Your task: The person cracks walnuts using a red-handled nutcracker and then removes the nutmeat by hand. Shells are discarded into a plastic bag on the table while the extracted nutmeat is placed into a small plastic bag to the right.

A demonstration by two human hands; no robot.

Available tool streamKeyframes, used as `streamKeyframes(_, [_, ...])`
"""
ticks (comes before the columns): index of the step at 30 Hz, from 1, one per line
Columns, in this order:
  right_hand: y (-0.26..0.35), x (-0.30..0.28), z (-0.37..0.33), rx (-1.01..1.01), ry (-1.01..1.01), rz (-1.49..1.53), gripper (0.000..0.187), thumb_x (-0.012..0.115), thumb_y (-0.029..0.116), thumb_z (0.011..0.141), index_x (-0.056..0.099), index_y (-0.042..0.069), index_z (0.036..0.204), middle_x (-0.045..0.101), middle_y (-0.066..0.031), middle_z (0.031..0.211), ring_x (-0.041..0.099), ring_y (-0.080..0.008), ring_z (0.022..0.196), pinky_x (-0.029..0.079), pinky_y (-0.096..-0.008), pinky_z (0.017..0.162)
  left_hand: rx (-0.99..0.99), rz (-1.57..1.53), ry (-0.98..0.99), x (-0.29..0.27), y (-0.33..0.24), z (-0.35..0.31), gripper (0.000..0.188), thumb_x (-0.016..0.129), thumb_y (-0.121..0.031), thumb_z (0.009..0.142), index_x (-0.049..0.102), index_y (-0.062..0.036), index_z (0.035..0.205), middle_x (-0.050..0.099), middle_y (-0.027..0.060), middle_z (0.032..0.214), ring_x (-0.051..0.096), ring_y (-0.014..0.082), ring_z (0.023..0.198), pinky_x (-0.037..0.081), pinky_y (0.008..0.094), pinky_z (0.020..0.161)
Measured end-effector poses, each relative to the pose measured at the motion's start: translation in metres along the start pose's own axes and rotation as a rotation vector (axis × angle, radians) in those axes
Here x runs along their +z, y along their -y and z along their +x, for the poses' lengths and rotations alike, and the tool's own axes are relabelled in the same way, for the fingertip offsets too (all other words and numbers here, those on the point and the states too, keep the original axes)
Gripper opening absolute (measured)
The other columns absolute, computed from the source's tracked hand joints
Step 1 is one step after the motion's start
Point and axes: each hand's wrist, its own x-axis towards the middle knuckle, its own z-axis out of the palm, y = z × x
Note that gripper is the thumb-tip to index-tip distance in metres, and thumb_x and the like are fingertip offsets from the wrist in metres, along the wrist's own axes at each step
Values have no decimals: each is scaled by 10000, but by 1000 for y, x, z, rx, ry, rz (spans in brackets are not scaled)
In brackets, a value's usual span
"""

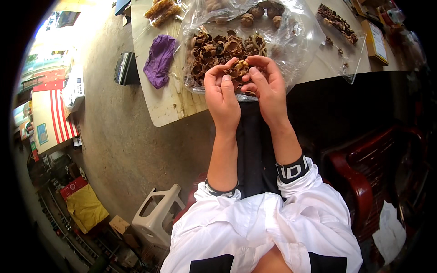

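A cracked walnut (240, 67) is held between the fingertips of both hands, with pale kernel showing in its broken brown shell. My left hand (223, 96) is closed on its left side, thumb and forefinger pinching it. From the right, my right hand (271, 93) grips the same nut with thumb and forefinger. Just beyond and under the fingers, a heap of broken walnut shells (214, 52) fills a clear plastic bag (302, 41) on the table. Several whole walnuts (247, 20) lie at the far end of the bag.
On the pale table (170, 107) lie a crumpled purple cloth or bag (159, 61), walnut kernels (161, 11) at far left, and darker pieces (337, 23) on a clear sheet at right. A plastic stool (157, 214) stands lower left, a dark red wooden chair (350, 182) lower right.
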Motion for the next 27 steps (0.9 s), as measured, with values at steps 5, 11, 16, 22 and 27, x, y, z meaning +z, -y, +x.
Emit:
streamKeyframes(5, [2, 2, 1, 0, 13, -51, 288, 599, 24, 915, 537, -17, 1193, 602, -69, 1068, 603, -96, 882, 568, -244, 690, -119, -188, -44, 2, -6, -1, 179, 363, -66, 992, 438, -2, 1141, 568, 217, 1254, 594, 186, 1075, 509, 304, 893])
streamKeyframes(11, [1, -1, 0, -2, 53, -89, 297, 595, 17, 911, 542, 3, 1203, 617, -45, 1070, 598, -82, 893, 524, -217, 732, -183, -401, -14, -4, -10, 0, 140, 445, -105, 1000, 475, -29, 1114, 609, 185, 1220, 620, 185, 1053, 531, 272, 826])
streamKeyframes(16, [-3, -2, 0, -35, 67, -88, 256, 581, -31, 878, 532, 19, 1125, 596, -40, 1033, 596, -75, 874, 530, -223, 710, -132, -174, 19, 3, -5, 0, 282, 536, -141, 993, 536, 9, 1231, 635, 121, 1195, 605, 113, 1008, 516, 234, 794])
streamKeyframes(22, [-12, -7, 0, -85, 113, -105, 262, 589, -42, 862, 494, 24, 1098, 557, -33, 1032, 569, -71, 895, 513, -223, 766, -123, -173, 25, 0, -5, 0, 230, 528, -101, 994, 639, 28, 1150, 678, 67, 1063, 604, 77, 886, 493, 197, 742])
streamKeyframes(27, [-7, 2, -3, -86, 15, -48, 268, 618, -24, 873, 482, 19, 1100, 558, -36, 1025, 578, -81, 932, 506, -230, 802, -49, -9, -35, 7, -7, -3, 227, 578, -108, 972, 653, 34, 1132, 686, 67, 1026, 604, 69, 834, 487, 188, 688])
